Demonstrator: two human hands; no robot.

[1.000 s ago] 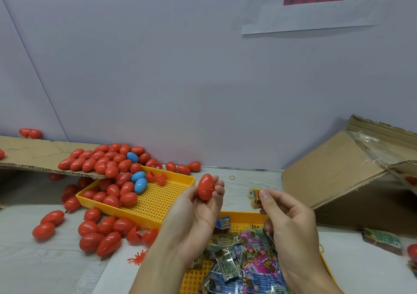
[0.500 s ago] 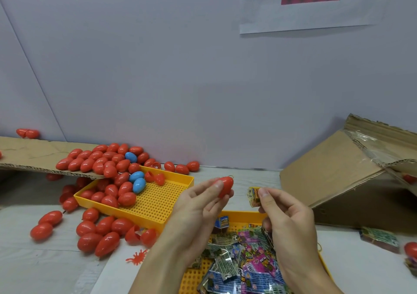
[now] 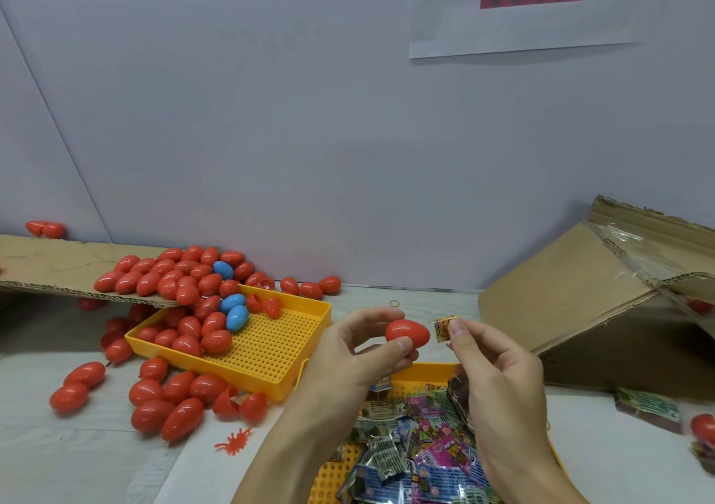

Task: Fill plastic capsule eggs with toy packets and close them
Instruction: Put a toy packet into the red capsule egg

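My left hand (image 3: pixel 350 352) grips a closed red capsule egg (image 3: pixel 407 333) between thumb and fingers, lying sideways at the centre. Just to its right, my right hand (image 3: pixel 499 368) pinches a small folded yellow toy packet (image 3: pixel 444 327) at its fingertips, close to the egg's blunt end. Below both hands a yellow perforated tray (image 3: pixel 425 374) holds a heap of colourful toy packets (image 3: pixel 418 449). A second yellow tray (image 3: pixel 267 352) at the left holds red and blue eggs (image 3: pixel 201 329).
Many red eggs (image 3: pixel 166 399) lie loose on the white table and on a cardboard sheet (image 3: pixel 46 267) at the left. An open cardboard box (image 3: pixel 603 302) lies tipped at the right. A red splat toy (image 3: pixel 234 439) and one packet (image 3: pixel 648 407) lie on the table.
My left hand has turned the red egg from upright to sideways and brought it right, towards the packet in my right hand. The right hand has hardly moved.
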